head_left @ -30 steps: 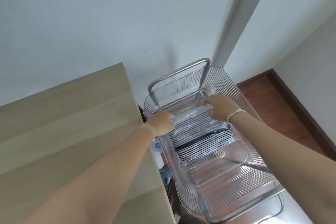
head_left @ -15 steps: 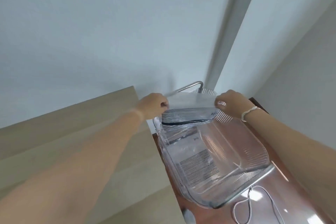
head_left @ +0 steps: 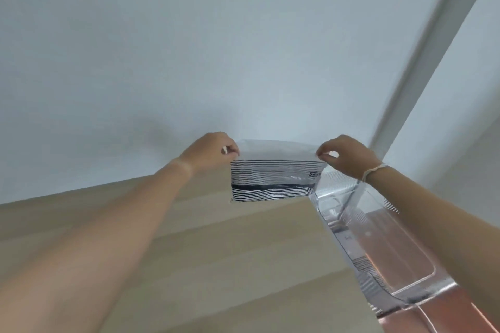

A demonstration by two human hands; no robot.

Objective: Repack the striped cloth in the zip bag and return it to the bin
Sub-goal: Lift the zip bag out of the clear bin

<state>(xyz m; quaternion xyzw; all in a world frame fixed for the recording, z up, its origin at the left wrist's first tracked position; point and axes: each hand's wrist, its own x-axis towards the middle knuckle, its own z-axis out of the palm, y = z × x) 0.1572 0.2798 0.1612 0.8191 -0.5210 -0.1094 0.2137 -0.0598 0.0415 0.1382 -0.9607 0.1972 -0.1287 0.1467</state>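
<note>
A clear zip bag (head_left: 273,178) with a black-and-white striped cloth folded inside hangs in the air in front of the wall. My left hand (head_left: 213,150) pinches its top left corner and my right hand (head_left: 345,155) pinches its top right corner. The bag hangs over the far corner of the wooden table, just left of the clear ribbed bin (head_left: 378,246). Nothing shows inside the bin, which sits lower right beside the table.
A light wooden table (head_left: 189,251) fills the lower left. A white wall is behind, with a grey vertical trim (head_left: 433,43) at the right. Reddish wood floor (head_left: 438,313) shows under and beyond the bin.
Both hands lifted the bagged cloth out of the bin, raised it, and carried it left toward the table. The view has swung left and up.
</note>
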